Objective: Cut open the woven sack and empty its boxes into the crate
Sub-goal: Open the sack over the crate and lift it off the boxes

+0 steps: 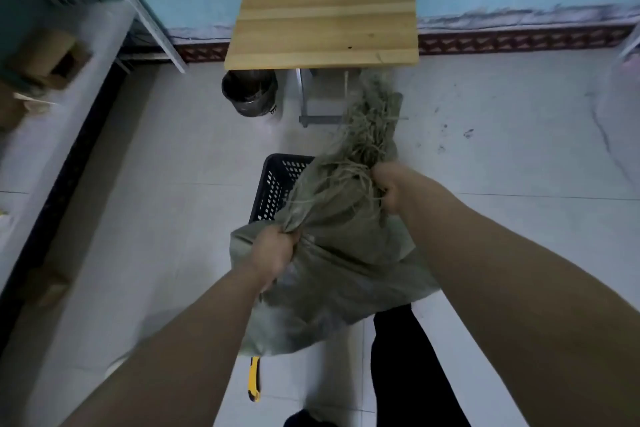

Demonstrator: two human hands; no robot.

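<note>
From the head camera, both of the person's hands are clenched on the woven sack [346, 270]. The left hand [273, 250] has its fingers curled into a bunched fold of the dull grey-green cloth. The right hand [391, 189] is fisted round the sack's ragged end, further out from the body. Beyond that right grip, loose frayed strands [370, 128] stick out in a stringy tangle. Below both grips the sack hangs in limp, creased folds. No boxes show.

Just past the left grip, partly covered by the cloth, stands the black plastic crate [277, 180], its walls pierced with a lattice of small holes. Nearer the person than the left grip, a yellow utility knife [254, 380] lies on the pale glossy floor tiles [173, 218], poking from under the sack's hem. Well beyond the hands stand a planked wooden table [325, 3] and a round black bin [249, 92].
</note>
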